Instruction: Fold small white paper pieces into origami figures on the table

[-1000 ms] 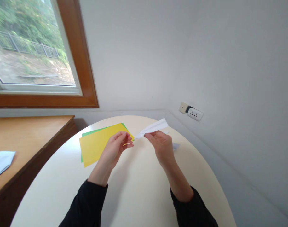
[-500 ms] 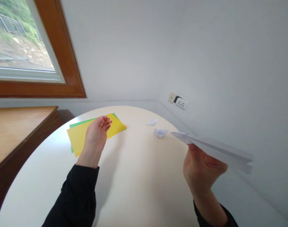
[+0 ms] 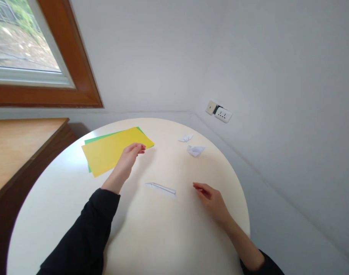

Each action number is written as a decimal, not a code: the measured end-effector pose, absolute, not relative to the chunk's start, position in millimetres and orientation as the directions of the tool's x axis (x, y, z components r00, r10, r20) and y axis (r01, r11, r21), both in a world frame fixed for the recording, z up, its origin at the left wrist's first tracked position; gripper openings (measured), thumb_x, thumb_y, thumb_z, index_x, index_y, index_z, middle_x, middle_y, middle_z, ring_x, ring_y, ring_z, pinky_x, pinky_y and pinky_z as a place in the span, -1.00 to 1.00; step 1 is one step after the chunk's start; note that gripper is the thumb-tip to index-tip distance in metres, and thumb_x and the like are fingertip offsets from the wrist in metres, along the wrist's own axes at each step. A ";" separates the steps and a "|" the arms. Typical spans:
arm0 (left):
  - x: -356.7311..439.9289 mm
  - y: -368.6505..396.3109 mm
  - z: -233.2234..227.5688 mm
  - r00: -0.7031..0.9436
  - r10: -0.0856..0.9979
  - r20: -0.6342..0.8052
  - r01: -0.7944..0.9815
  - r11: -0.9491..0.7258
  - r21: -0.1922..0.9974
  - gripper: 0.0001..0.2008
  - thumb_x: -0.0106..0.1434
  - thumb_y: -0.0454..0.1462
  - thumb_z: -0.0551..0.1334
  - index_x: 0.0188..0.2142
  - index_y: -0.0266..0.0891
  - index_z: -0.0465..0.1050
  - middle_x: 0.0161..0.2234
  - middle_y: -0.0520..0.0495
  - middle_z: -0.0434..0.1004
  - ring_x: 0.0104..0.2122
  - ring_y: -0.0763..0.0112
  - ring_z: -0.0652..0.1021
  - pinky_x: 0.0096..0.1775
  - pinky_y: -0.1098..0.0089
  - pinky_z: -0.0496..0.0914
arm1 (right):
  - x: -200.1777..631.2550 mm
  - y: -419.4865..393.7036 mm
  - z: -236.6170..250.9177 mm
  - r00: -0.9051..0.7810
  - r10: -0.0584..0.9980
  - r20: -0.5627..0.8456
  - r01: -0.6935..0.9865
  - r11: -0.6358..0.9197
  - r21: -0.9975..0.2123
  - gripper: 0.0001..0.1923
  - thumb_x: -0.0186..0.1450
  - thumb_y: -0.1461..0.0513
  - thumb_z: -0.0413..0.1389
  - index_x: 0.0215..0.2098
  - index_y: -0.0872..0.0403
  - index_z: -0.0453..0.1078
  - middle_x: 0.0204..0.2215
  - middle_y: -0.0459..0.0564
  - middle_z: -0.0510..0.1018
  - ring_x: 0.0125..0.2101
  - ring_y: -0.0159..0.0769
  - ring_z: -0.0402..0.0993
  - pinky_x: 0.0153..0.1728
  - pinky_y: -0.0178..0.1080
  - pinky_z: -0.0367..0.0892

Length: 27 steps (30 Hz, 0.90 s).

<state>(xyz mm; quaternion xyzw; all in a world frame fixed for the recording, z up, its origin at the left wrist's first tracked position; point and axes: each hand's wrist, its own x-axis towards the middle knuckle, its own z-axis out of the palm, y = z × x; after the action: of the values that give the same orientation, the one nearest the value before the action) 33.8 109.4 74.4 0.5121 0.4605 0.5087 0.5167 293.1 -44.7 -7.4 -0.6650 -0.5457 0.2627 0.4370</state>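
**Paper plane in mid-air between two empty hands**

While the right hand (image 3: 211, 198) hangs low over the round white table (image 3: 163, 236), its fingers are loosely apart and pointing left, gripping nothing at all. Just left of those fingertips sits the white paper plane (image 3: 160, 188), seen edge-on as a thin sliver, clear of both hands; whether it touches the tabletop or floats just above it cannot be told. Over on the other side, the left hand (image 3: 131, 153) reaches forward, fingers relaxed and slightly curled, empty too, its tips at the near edge of the yellow sheet (image 3: 111, 151). That sheet lies on a green sheet (image 3: 90, 140), which peeks out along the far and left edges. Further back, right of centre, two small white paper scraps (image 3: 195, 150) rest on the table, well apart from the plane. Beyond them, a wall socket (image 3: 222, 114) sits on the grey wall, and a wooden window frame (image 3: 77, 76) fills the upper left.
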 end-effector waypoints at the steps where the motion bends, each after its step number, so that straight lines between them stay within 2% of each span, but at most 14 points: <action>1: 30.6 109.0 67.3 0.073 0.997 0.036 0.020 -0.037 0.999 -0.83 -0.04 -0.18 0.17 -0.51 -0.26 0.40 -0.43 -0.04 0.46 -0.39 0.37 0.46 -0.25 0.37 0.28 | 292.0 -45.3 -7.5 0.261 0.957 0.125 0.501 -0.023 -0.865 -0.75 0.16 0.17 0.08 -0.24 0.09 0.49 -0.25 0.08 0.60 -0.27 -0.20 0.53 -0.16 -0.08 0.43; 5: 12.2 103.4 44.3 0.078 0.996 0.033 0.202 -0.048 0.978 -0.80 -0.01 -0.15 0.13 -0.53 -0.25 0.38 -0.47 -0.05 0.44 -0.42 0.36 0.46 -0.27 0.34 0.31 | 276.7 -43.4 -6.0 0.148 0.968 0.202 0.598 0.075 -0.798 -0.77 0.18 0.18 0.07 -0.23 0.06 0.45 -0.22 0.07 0.56 -0.22 -0.20 0.50 -0.17 -0.12 0.42; 8: 1.4 93.2 30.9 0.065 0.997 0.029 0.267 -0.046 0.963 -0.82 -0.02 -0.16 0.14 -0.57 -0.23 0.35 -0.51 -0.04 0.43 -0.45 0.34 0.44 -0.30 0.33 0.30 | 256.5 -38.9 -6.1 -0.073 0.954 0.290 0.696 0.257 -0.671 -0.60 0.09 0.21 0.18 -0.07 0.01 0.38 -0.09 0.08 0.49 -0.05 -0.11 0.39 -0.03 -0.04 0.32; 10: -1.4 84.5 23.0 0.055 0.998 0.037 0.315 -0.052 0.948 -0.82 -0.01 -0.16 0.14 -0.59 -0.22 0.35 -0.55 -0.02 0.42 -0.46 0.34 0.42 -0.31 0.33 0.28 | 242.4 -33.7 -7.0 -0.176 0.937 0.303 0.734 0.329 -0.594 -0.53 0.08 0.26 0.18 -0.02 0.02 0.34 -0.07 0.10 0.47 -0.03 -0.08 0.37 -0.01 -0.01 0.29; 12: -1.4 76.3 16.8 0.049 0.997 0.055 0.352 -0.069 0.933 -0.83 0.01 -0.17 0.13 -0.59 -0.21 0.35 -0.55 0.00 0.41 -0.45 0.33 0.41 -0.31 0.34 0.26 | 230.9 -26.6 -7.4 -0.182 0.937 0.298 0.766 0.324 -0.554 -0.61 0.12 0.30 0.14 -0.05 0.04 0.35 -0.11 0.10 0.49 -0.08 -0.11 0.39 -0.05 -0.02 0.29; 14: 0.2 70.2 12.9 0.069 0.995 0.078 0.395 -0.099 0.914 -0.82 0.03 -0.17 0.11 -0.57 -0.21 0.35 -0.54 0.00 0.42 -0.44 0.31 0.41 -0.31 0.33 0.25 | 224.3 -18.9 -6.3 -0.155 0.944 0.291 0.785 0.296 -0.544 -0.79 0.16 0.32 0.09 -0.21 0.06 0.40 -0.24 0.08 0.53 -0.20 -0.14 0.42 -0.14 -0.07 0.31; 16: 1.7 67.0 11.1 0.104 0.990 0.098 0.431 -0.134 0.892 -0.81 0.06 -0.17 0.09 -0.55 -0.21 0.35 -0.53 -0.01 0.42 -0.43 0.30 0.42 -0.31 0.33 0.25 | 224.0 -12.6 -2.1 -0.114 0.954 0.279 0.773 0.261 -0.578 -0.89 0.21 0.29 0.05 -0.37 0.08 0.42 -0.37 0.04 0.54 -0.31 -0.20 0.43 -0.21 -0.13 0.30; 20: 1.7 67.1 10.1 0.120 0.985 0.122 0.449 -0.163 0.878 -0.80 0.06 -0.16 0.08 -0.57 -0.20 0.33 -0.55 -0.02 0.42 -0.46 0.30 0.41 -0.34 0.34 0.26 | 244.6 -10.1 18.7 0.059 0.977 0.206 0.631 0.124 -0.765 -0.79 0.21 0.17 0.02 -0.46 0.09 0.43 -0.54 -0.06 0.51 -0.49 -0.34 0.36 -0.42 -0.27 0.26; 23: 0.9 68.3 10.0 0.128 0.984 0.120 0.429 -0.164 0.888 -0.80 0.04 -0.14 0.09 -0.57 -0.19 0.34 -0.56 -0.01 0.42 -0.46 0.30 0.42 -0.34 0.34 0.26 | 276.1 -17.3 41.5 0.094 0.995 0.037 0.480 -0.013 -0.877 -0.70 0.17 0.07 0.05 -0.56 0.10 0.41 -0.65 -0.12 0.41 -0.57 -0.39 0.29 -0.51 -0.32 0.19; 27: 1.2 67.9 12.0 0.141 0.986 0.093 0.414 -0.144 0.899 -0.80 0.01 -0.12 0.12 -0.58 -0.18 0.34 -0.57 -0.01 0.42 -0.46 0.28 0.41 -0.33 0.34 0.25 | 322.8 -32.3 62.2 0.146 0.971 -0.191 0.342 -0.231 -0.911 -0.70 0.04 0.02 0.12 -0.57 0.10 0.42 -0.66 -0.13 0.35 -0.59 -0.40 0.25 -0.56 -0.32 0.19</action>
<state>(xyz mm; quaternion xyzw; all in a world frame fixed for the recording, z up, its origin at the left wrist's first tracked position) 1.2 67.9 12.0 0.6544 0.5346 0.3791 0.3772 322.8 -32.3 62.2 -0.6599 -0.4973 0.4240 0.3707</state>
